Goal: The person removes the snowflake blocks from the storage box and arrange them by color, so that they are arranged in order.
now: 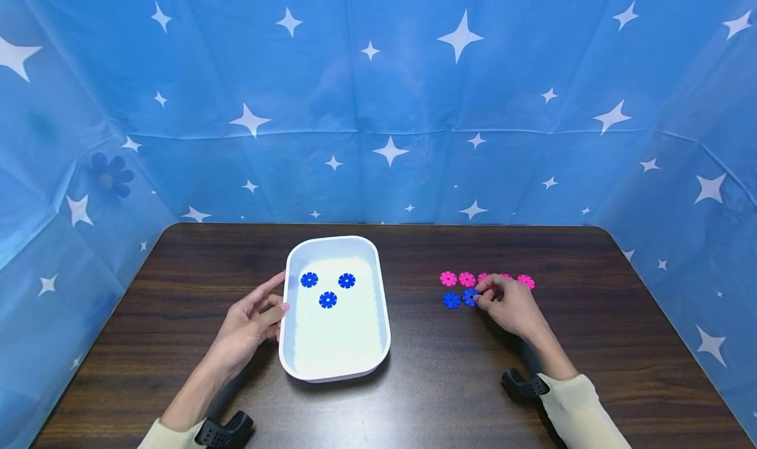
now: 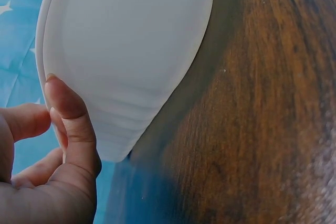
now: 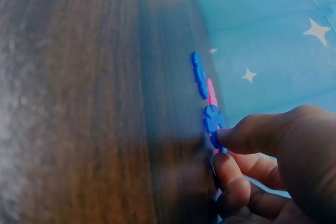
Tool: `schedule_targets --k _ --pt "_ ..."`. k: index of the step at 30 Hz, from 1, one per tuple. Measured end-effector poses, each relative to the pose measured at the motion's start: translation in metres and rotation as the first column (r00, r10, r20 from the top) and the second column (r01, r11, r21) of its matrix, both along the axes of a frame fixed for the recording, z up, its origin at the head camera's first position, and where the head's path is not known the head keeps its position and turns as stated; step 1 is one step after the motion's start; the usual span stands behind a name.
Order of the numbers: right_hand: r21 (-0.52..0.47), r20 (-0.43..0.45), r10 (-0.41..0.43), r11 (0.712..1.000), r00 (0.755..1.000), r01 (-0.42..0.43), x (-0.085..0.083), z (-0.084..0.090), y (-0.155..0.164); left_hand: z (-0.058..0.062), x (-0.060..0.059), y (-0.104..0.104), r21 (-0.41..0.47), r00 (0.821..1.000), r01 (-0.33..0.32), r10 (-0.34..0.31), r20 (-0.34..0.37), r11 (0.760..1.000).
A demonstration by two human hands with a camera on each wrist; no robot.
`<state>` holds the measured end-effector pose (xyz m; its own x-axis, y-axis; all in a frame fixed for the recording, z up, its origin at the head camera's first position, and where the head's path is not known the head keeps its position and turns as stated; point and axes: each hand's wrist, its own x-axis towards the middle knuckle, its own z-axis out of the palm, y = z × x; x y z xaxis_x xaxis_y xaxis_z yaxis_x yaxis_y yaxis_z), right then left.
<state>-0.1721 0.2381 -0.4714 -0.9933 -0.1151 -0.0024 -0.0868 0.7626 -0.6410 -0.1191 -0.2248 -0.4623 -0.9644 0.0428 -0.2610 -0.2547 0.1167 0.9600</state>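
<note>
A white tray (image 1: 337, 344) stands left of centre on the table, holding three blue flower-shaped discs, one of them the lower disc (image 1: 328, 300). My left hand (image 1: 248, 324) grips its left side, thumb and fingers at the rim; the tray wall (image 2: 131, 40) fills much of the left wrist view. On the right, my right hand (image 1: 513, 306) pinches a blue disc (image 3: 212, 118) between thumb and fingers, low over the table. Another blue disc (image 1: 451, 300) lies just left of it. Behind them runs a row of pink discs (image 1: 448, 279), partly hidden by the hand.
The dark wooden table (image 1: 426, 396) has rounded far corners. A blue curtain (image 1: 378, 94) with white stars surrounds its back and sides. Black wrist bands (image 1: 523, 384) sit at both sleeves.
</note>
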Motion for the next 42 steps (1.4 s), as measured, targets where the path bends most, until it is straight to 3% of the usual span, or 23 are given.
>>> schedule_targets --k 7,20,29,42 --pt "0.019 0.039 -0.019 1.000 0.999 0.018 -0.001 0.000 0.001 0.000 0.000 0.001 0.005 1.000 0.001 -0.001 -0.002 1.000" --pt "-0.022 -0.002 0.009 1.000 1.000 -0.009 0.001 0.012 -0.006 0.000 -0.001 0.003 0.007 1.000 0.003 -0.003 -0.003 1.000" --pt "-0.100 -0.015 0.109 0.989 0.994 -0.110 0.001 0.027 -0.026 0.001 -0.001 0.003 -0.008 1.000 -0.007 0.007 0.008 1.000" --pt "-0.127 -0.104 0.254 0.956 0.962 -0.266 -0.005 0.045 -0.060 0.002 0.000 0.001 -0.007 1.000 -0.002 0.002 0.002 1.000"
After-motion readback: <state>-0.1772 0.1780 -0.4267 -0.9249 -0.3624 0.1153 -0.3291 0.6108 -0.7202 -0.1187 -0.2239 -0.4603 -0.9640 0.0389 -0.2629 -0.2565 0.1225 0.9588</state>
